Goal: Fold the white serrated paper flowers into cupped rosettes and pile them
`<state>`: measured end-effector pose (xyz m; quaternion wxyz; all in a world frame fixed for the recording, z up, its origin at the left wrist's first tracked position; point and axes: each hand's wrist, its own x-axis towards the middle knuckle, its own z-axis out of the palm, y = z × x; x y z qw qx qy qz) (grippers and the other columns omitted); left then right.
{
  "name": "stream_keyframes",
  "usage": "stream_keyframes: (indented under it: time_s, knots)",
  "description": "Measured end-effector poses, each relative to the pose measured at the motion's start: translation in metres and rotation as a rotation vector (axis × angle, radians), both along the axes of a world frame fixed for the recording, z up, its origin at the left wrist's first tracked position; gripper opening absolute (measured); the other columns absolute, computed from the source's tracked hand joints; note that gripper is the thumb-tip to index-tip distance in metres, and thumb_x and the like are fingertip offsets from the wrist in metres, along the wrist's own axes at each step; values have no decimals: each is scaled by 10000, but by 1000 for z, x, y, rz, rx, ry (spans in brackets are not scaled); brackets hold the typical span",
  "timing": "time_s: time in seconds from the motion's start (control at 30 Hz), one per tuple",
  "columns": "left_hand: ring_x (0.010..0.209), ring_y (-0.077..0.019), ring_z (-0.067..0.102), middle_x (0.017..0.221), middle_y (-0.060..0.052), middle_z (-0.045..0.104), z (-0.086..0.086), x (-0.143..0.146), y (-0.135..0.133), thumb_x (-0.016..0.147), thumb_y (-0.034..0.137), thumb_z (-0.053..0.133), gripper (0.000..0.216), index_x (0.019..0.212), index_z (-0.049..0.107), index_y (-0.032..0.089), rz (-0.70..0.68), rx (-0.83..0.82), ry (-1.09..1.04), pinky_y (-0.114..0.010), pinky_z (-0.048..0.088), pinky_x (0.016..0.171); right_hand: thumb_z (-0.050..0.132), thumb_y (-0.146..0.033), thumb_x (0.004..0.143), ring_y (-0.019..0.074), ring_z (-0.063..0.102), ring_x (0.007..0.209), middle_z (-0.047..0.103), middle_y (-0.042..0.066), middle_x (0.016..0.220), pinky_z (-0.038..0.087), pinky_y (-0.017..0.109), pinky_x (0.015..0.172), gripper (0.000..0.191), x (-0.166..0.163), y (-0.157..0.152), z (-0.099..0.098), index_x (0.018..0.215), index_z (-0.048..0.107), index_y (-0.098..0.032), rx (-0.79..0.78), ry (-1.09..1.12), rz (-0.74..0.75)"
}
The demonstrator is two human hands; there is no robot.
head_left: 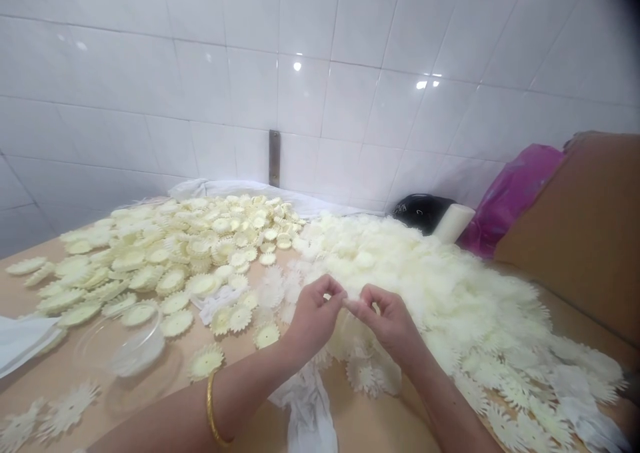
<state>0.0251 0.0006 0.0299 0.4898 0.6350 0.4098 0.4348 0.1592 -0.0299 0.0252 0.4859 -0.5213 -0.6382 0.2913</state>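
My left hand (316,314) and my right hand (387,320) meet fingertip to fingertip above the middle of the table. Both are closed in a pinch, thumb against fingers. Whatever is between the fingertips is too small and blurred to make out. Just beneath them lie thin pale-yellow discs with toothed, petal-like edges (364,375), partly hidden by my hands. A crumpled white cloth (310,406) lies below my left hand, and a gold bangle (213,410) circles my left forearm. Close by on the left is a toothed yellow disc (206,362).
Stacked yellow discs (200,246) are heaped at left, with looser frilly ones (425,273) at right. A clear plastic bowl (137,350) stands at left. Behind on the right are a black bag (420,212), a white roll (454,223), a magenta bag (515,193) and a cardboard box (585,220).
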Motion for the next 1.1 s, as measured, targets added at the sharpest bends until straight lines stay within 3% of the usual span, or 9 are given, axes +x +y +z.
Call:
stream_keyframes:
  time_s: [0.13, 0.37, 0.53, 0.77, 1.1]
  knots:
    - [483, -74, 315, 523, 54, 389, -1, -1, 2, 684, 255, 511, 138, 591, 456, 170, 4, 9, -15, -213, 264, 480, 560, -415, 719, 83, 290, 508, 300, -50, 523, 268, 213, 469, 363, 1, 1, 0, 531, 352, -185, -15, 61, 35]
    - [509, -72, 325, 583, 44, 420, -9, -4, 6, 727, 282, 483, 144, 637, 472, 171, 13, 29, -30, -205, 272, 489, 529, -394, 758, 145, 492, 714, 536, 9, 735, 393, 249, 648, 220, 3, 2, 2, 770, 552, -175, -69, 126, 125]
    - [500, -71, 324, 585, 43, 418, -8, -4, 2, 747, 329, 479, 174, 666, 484, 175, -40, 33, 10, -203, 262, 473, 520, -401, 760, 108, 438, 556, 473, -26, 576, 365, 223, 535, 271, 4, 3, 0, 618, 501, -171, -54, 74, 50]
    - [584, -87, 374, 622, 29, 441, -3, -3, 0, 731, 319, 509, 167, 669, 500, 165, -152, -12, -70, -212, 300, 549, 591, -425, 701, 99, 427, 542, 452, -41, 567, 352, 214, 507, 298, 8, 4, -4, 611, 448, -180, -61, 175, 3]
    - [574, -83, 357, 591, 46, 417, 8, 4, -6, 726, 262, 489, 140, 630, 454, 167, -51, 21, -46, -213, 297, 559, 628, -402, 677, 83, 359, 523, 379, -55, 527, 305, 211, 498, 343, 8, 3, 3, 545, 408, -174, -41, 379, 71]
